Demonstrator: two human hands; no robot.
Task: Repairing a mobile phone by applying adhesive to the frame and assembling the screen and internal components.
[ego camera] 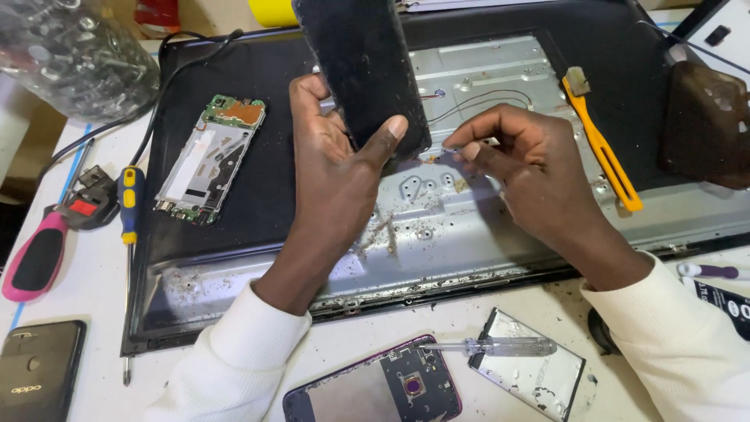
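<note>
Right now the left hand [332,168] holds a dark phone panel [363,70] upright, fingers [388,133] closed around its lower end, while the right hand [527,168] pinches something too small to make out just beside it, above the grey metal back panel [469,227].

At frame centre the left hand [332,168] is raised, thumb and fingers clamped, while the right hand [531,168], just right, pinches its fingertips together.
</note>
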